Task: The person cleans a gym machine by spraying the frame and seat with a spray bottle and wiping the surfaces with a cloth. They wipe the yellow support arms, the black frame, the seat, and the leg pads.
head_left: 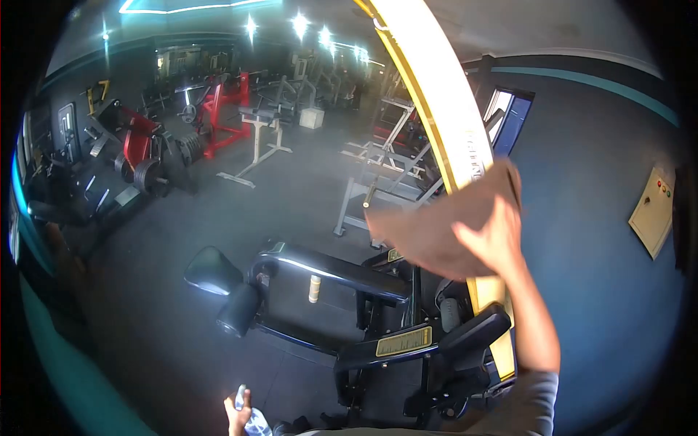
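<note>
My right hand (498,236) is raised at the right, with its fingers on a brown cloth (436,236). The cloth lies over the tall yellow upright (447,94) of a gym machine and hides part of it. Motion blurs the cloth's edge a little. Low in the view, my left hand (236,416) is wrapped round a clear plastic bottle (257,423), whose lower end is cut off by the frame. Between my hands stands the machine's dark body, with a black padded seat (213,270), a roller pad (240,311) and a black arm pad (476,328).
Red weight machines (229,112) and weight plates (150,176) stand at the back left. A grey bench frame (260,138) and a white rack (356,200) are on the dark floor behind the machine. A cream panel box (652,212) hangs on the right wall (589,240).
</note>
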A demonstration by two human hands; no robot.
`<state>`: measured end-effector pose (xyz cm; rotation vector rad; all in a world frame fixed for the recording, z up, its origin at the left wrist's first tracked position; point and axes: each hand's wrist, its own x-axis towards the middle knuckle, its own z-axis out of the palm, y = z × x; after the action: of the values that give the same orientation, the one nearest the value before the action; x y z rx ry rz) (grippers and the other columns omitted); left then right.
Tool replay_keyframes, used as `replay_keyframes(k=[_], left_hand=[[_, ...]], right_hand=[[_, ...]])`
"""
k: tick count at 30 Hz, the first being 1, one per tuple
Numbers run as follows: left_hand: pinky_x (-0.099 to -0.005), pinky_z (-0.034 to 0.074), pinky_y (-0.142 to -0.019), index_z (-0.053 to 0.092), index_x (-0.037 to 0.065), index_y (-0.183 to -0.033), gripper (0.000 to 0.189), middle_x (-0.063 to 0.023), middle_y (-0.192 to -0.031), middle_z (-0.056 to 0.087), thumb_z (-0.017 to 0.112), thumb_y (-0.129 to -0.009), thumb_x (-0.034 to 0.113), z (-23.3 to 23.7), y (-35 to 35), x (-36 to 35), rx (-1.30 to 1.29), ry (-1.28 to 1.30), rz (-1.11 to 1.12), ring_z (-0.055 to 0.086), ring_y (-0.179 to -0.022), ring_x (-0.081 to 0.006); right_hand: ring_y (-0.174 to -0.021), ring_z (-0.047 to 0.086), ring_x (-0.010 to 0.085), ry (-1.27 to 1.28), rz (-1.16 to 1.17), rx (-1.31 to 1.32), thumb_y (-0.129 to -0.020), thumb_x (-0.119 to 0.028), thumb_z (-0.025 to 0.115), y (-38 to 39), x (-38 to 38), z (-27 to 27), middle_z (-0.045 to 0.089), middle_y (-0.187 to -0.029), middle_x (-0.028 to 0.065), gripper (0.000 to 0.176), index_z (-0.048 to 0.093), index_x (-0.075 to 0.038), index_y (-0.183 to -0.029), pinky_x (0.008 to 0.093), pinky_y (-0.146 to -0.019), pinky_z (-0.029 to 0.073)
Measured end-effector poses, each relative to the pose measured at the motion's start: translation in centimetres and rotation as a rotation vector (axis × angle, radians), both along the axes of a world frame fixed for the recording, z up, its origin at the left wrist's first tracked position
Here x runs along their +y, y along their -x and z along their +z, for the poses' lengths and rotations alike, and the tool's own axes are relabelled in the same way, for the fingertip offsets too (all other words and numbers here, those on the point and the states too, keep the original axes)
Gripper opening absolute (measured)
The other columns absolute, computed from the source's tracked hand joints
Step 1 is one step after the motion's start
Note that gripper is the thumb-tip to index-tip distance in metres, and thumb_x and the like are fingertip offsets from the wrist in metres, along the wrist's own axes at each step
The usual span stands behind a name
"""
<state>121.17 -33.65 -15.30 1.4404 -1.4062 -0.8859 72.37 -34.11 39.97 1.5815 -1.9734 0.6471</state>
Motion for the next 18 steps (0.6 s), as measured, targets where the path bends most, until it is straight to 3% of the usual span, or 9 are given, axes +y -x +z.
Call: replay_keyframes(k=[1, 2, 4, 9, 14, 18], left_hand=[[-0.032, 0.046, -0.053, 0.068, -0.001, -0.078, 0.031, -0.0082, -0.061, 0.064, 0.072, -0.091, 0.026, -1.0, -1.3, 0.3, -0.004, -0.034, -0.011, 0.06, -0.055, -0.0144], [-0.0318, 0.046, -0.053, 0.068, -0.001, -0.078, 0.031, -0.0081, -0.061, 0.064, 0.072, -0.091, 0.026, -2.0, -2.4, 0.6, 0.002, -0.067, 0.0, 0.06, -0.055, -0.0143], [-0.0316, 0.046, -0.053, 0.068, -0.001, -0.078, 0.031, -0.0079, -0.061, 0.064, 0.073, -0.091, 0.026, -3.2, -3.6, 1.1, 0.012, -0.114, 0.031, 0.06, -0.055, -0.0141], [-0.031, 0.046, -0.053, 0.068, -0.002, -0.077, 0.032, -0.0075, -0.061, 0.064, 0.073, -0.091, 0.026, -4.3, -4.0, -0.4, 0.045, -0.139, 0.071, 0.06, -0.055, -0.0134], [-0.0304, 0.046, -0.052, 0.069, -0.002, -0.077, 0.032, -0.007, -0.061, 0.065, 0.073, -0.091, 0.026, -3.3, -2.3, -1.4, 0.045, -0.148, 0.051, 0.061, -0.055, -0.0128], [-0.0299, 0.047, -0.052, 0.069, -0.002, -0.076, 0.032, -0.0067, -0.062, 0.065, 0.073, -0.091, 0.026, -3.1, -0.7, 0.1, 0.025, -0.171, 0.047, 0.061, -0.055, -0.0123]], right_hand=[[-0.118, 0.057, 0.0424, -0.021, 0.013, -0.047, -0.062, -0.03, 0.08, 2.1, 1.9, -2.5, 0.058, -0.125, 0.0282, 0.076, 0.055, 0.004, -0.124, 0.0484, -0.102, 0.046], [-0.123, 0.052, 0.044, 0.19, 0.098, 0.085, -0.065, -0.024, 0.078, 3.3, 2.9, -4.5, 0.055, -0.128, 0.0294, 0.077, 0.051, 0.004, -0.131, 0.0493, -0.105, 0.043], [-0.128, 0.048, 0.0433, 0.146, 0.032, 0.085, -0.064, -0.027, 0.08, 5.6, 2.3, -4.8, 0.052, -0.132, 0.0275, 0.074, 0.052, 0.002, -0.126, 0.0501, -0.104, 0.042], [-0.095, 0.063, 0.0321, 0.487, 0.461, 0.285, -0.074, -0.008, 0.065, 4.8, -10.9, 8.5, 0.064, -0.093, 0.016, 0.032, 0.061, 0.003, -0.103, 0.0396, -0.085, 0.049], [-0.094, 0.062, 0.0364, 0.488, 0.329, 0.127, -0.073, -0.015, 0.066, -1.0, -19.4, 18.3, 0.063, -0.096, 0.0207, 0.038, 0.06, 0.007, -0.104, 0.0424, -0.086, 0.049], [-0.094, 0.061, 0.0398, 0.477, 0.326, 0.059, -0.072, -0.02, 0.068, -3.6, -20.0, 20.4, 0.062, -0.099, 0.0244, 0.045, 0.059, 0.01, -0.104, 0.0446, -0.086, 0.05]])
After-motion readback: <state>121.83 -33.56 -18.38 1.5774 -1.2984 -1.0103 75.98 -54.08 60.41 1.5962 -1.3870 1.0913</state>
